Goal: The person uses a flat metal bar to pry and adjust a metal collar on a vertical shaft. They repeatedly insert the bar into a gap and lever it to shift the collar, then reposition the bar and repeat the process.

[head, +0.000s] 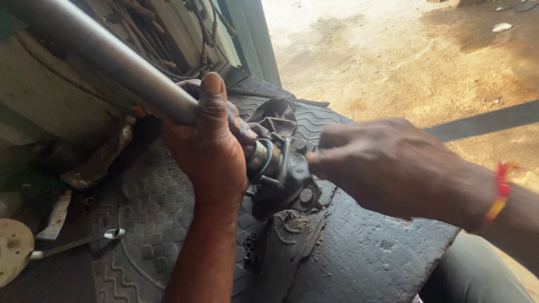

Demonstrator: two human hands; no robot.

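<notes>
The left hand [210,146] is wrapping closed around the metal tube [106,56], whose long axis is running up-left. The right hand [387,168] is pinching the flanged fitting [286,171] at the tube's lower end, above the rubber tyre [337,247].

Bare forearms, no sleeves; red-yellow thread band [501,193] on right wrist; grey trousers [477,269].

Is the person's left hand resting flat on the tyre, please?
No, the left hand is wrapped around the metal tube, above the tyre.
</notes>
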